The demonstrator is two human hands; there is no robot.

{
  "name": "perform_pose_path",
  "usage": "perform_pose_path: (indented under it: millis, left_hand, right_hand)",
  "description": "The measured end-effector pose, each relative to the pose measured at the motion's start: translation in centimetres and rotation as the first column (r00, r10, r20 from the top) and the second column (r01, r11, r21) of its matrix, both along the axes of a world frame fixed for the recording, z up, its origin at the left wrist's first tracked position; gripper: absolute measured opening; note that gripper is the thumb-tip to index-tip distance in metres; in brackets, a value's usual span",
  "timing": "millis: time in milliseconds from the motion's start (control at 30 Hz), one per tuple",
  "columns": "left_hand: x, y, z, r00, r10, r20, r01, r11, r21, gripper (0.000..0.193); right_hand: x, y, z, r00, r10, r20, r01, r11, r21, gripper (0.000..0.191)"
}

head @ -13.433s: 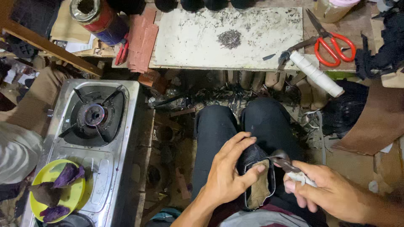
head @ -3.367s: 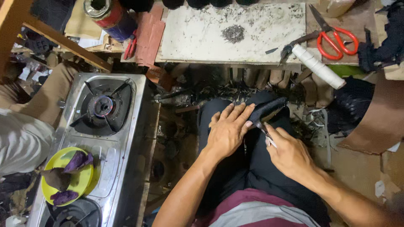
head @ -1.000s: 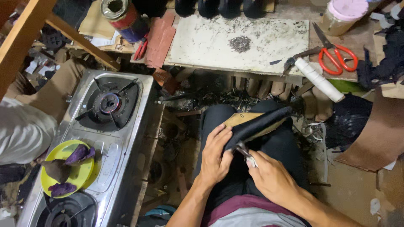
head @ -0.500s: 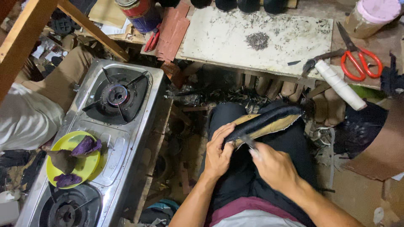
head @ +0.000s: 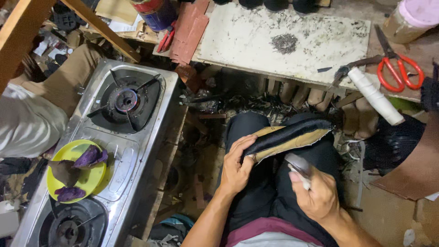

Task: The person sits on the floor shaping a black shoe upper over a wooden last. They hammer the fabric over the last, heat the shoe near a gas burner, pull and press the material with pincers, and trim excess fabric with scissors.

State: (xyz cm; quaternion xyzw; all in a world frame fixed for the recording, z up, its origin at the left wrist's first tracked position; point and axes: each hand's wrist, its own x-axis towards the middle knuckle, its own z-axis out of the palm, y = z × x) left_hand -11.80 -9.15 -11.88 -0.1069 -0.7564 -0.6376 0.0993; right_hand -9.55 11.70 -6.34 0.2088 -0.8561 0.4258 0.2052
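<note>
My left hand [head: 236,165] grips the near end of a long black leather piece with a tan underside [head: 289,136], held edge-up across my lap. My right hand [head: 315,194] is closed on a small metal knife [head: 297,165] whose blade points up toward the tan edge, just below the piece. Both hands rest over my black trousers [head: 256,201].
A stained white work slab [head: 256,43] lies ahead with a pile of small tacks [head: 284,42]. Red-handled scissors [head: 397,68], a white thread roll [head: 375,96] and pliers sit to the right. A two-burner gas stove [head: 114,132] with a yellow plate [head: 75,170] stands at left, beside another person's leg [head: 32,123].
The leather piece has been turned from flat on my lap to edge-up and stretched to the right. My right hand has drawn back a little below it with the knife.
</note>
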Motion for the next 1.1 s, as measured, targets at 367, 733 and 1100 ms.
perform_pose_path:
  millis: [367,733,1100]
  left_hand:
    - [-2.6,-5.8,6.7,0.887,-0.339,0.313,0.419,0.876,-0.239,0.040]
    - [-2.1,2.5,8.6,0.932,-0.316,0.175,0.340,0.932,-0.129,0.038]
    - [-0.3,6.9,8.2,0.884,-0.467,0.006,0.467,0.884,-0.023,0.040]
  right_hand:
    - [3.1,6.6,-0.8,0.598,-0.120,0.792,0.152,0.988,0.035,0.032]
    - [6.2,6.3,1.7,0.384,0.040,0.922,0.069,0.995,-0.072,0.028]
    - [3.4,10.9,7.8,0.521,0.164,0.838,-0.322,0.947,0.015,0.029]
